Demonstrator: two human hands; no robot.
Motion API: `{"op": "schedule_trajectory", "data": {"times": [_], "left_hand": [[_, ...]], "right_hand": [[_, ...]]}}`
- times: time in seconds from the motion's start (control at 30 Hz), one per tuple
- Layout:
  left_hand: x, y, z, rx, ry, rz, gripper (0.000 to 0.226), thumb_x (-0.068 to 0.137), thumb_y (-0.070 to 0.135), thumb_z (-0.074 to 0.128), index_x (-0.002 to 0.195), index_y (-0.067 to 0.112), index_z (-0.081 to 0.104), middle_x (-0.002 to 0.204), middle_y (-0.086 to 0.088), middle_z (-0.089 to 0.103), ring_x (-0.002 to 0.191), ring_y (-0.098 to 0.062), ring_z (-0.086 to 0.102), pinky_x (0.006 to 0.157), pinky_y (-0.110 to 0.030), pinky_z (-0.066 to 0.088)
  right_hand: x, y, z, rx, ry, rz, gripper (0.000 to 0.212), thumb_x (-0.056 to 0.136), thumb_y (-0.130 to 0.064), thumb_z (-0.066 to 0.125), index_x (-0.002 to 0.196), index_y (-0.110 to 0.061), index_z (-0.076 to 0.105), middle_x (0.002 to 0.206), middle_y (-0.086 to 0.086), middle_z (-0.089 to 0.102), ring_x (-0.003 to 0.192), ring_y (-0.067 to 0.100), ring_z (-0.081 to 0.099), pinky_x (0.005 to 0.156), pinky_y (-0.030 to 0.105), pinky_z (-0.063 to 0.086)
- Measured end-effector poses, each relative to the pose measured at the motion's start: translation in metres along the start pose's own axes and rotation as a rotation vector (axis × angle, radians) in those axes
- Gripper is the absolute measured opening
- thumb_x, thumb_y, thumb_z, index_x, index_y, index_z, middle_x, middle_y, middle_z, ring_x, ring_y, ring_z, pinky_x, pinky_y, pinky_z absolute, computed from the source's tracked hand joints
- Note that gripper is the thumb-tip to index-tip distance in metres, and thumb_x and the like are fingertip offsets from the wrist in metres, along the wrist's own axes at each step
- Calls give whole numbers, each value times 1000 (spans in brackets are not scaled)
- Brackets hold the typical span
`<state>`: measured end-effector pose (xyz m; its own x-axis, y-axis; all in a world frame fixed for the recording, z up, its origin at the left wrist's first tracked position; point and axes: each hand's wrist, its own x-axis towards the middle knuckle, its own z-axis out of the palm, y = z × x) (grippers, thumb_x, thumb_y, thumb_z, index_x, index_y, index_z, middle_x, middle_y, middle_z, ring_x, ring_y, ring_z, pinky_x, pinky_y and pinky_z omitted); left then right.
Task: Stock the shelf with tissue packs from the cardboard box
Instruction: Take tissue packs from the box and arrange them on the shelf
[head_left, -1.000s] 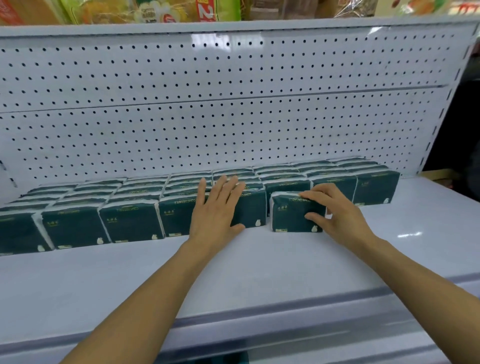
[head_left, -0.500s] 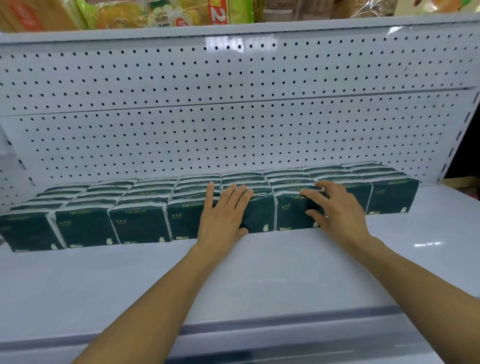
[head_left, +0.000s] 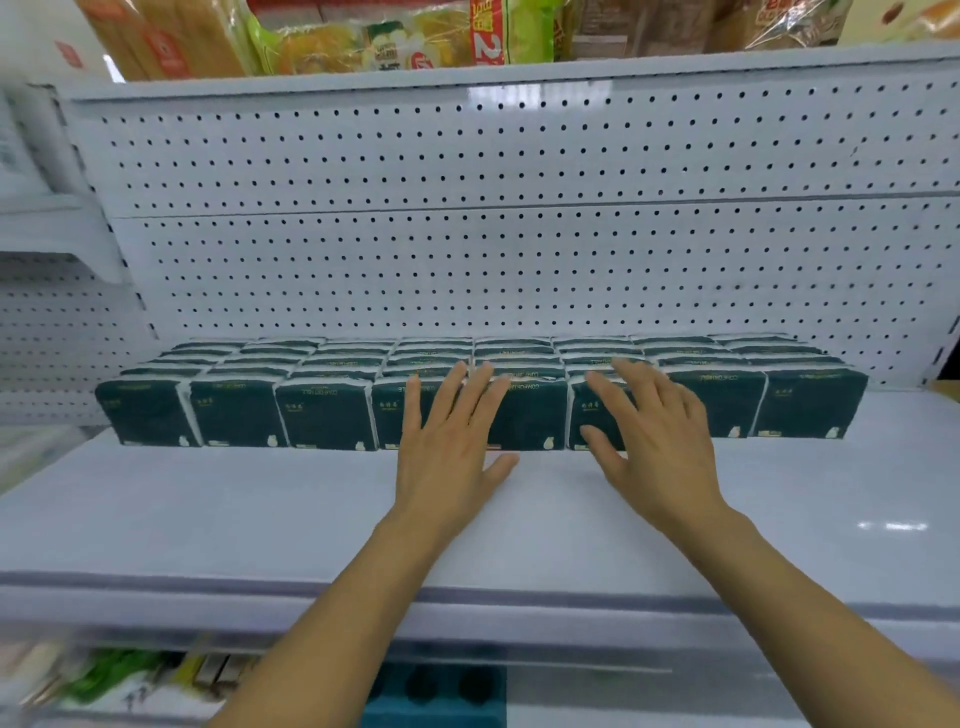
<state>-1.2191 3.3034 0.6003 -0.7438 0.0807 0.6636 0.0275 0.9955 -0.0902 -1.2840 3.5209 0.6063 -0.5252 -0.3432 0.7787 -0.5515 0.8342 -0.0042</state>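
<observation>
Dark green tissue packs (head_left: 327, 415) stand in several rows across the back of the white shelf (head_left: 260, 519), against the pegboard. My left hand (head_left: 452, 441) lies flat with straight fingers against the front of the packs near the middle. My right hand (head_left: 654, 431) is spread with its fingers straight over the front face and top edge of the pack (head_left: 592, 410) to the right of it, thumb low on that face. Neither hand grips anything. The cardboard box is out of sight.
Pegboard back panel (head_left: 519, 260) rises behind the packs. An upper shelf (head_left: 519, 57) carries bagged snacks. Bare shelf surface lies in front of the packs. Below the shelf's front edge, other goods (head_left: 130, 680) show on a lower level.
The pack that stood forward of the front row has been pushed back level with it. My right hand has let go and spread flat. The view has shifted so the rows sit further right.
</observation>
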Motion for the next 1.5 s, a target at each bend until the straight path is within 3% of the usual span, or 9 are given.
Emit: {"op": "schedule_trajectory", "data": {"times": [0.2,0.3,0.5,0.73,0.83,0.97,1.13,1.37,1.5], "left_hand": [[-88,-10,-46,20,82,-144,68,90,52,55,147,21,35,144,0,52,131,-19,49,115,-53,30],[-141,-24,-72,12,67,-237,66,91,50,55,147,21,35,141,0,54,130,-18,47,114,-50,33],[-252,-64,-122,84,56,-436,66,90,47,58,146,16,43,143,-3,51,132,-22,47,110,-52,36],[-376,-146,-163,222,-128,-717,66,89,53,50,145,18,44,142,-3,51,129,-24,48,112,-45,31],[-429,-196,-175,255,-243,-812,71,86,50,62,147,22,41,146,0,48,131,-23,47,111,-47,34],[-490,-263,-186,267,-372,-942,77,85,51,67,151,25,36,148,2,47,133,-23,47,109,-51,38],[-553,-339,-184,263,-461,-1061,77,82,51,71,148,23,40,141,1,53,126,-23,53,106,-47,42],[-623,-447,-143,80,-620,-1200,74,96,51,52,156,30,14,160,6,23,145,-19,26,117,-38,24],[-656,-501,-105,-24,-637,-1292,70,96,47,54,154,29,19,157,5,27,141,-19,32,110,-40,37]], "right_hand": [[-42,-72,-19,273,-29,-94,47,93,-40,53,136,-21,52,128,2,61,111,25,59,90,42,49],[-59,-114,-22,395,-59,-184,48,93,-41,46,136,-19,51,126,3,62,107,24,59,83,37,50],[-86,-218,-9,639,-103,-462,47,95,-33,51,137,-13,51,130,10,58,115,29,57,92,42,50],[-117,-371,23,749,-213,-663,46,93,-34,53,135,-15,54,129,9,58,111,30,59,86,43,51],[-126,-441,40,763,-293,-721,47,92,-35,51,136,-19,51,129,8,56,109,30,59,81,41,51],[-142,-533,66,764,-424,-752,55,90,-34,60,141,-23,43,129,4,55,111,27,57,80,40,51],[-163,-630,108,791,-559,-795,47,93,-40,43,134,-19,53,125,4,59,103,25,61,76,39,53],[-194,-749,179,794,-786,-764,35,87,-30,59,121,-21,61,115,0,63,96,21,65,69,31,53],[-212,-806,228,849,-985,-711,40,93,-23,56,132,-28,52,126,-4,55,110,18,56,85,35,50]]}}
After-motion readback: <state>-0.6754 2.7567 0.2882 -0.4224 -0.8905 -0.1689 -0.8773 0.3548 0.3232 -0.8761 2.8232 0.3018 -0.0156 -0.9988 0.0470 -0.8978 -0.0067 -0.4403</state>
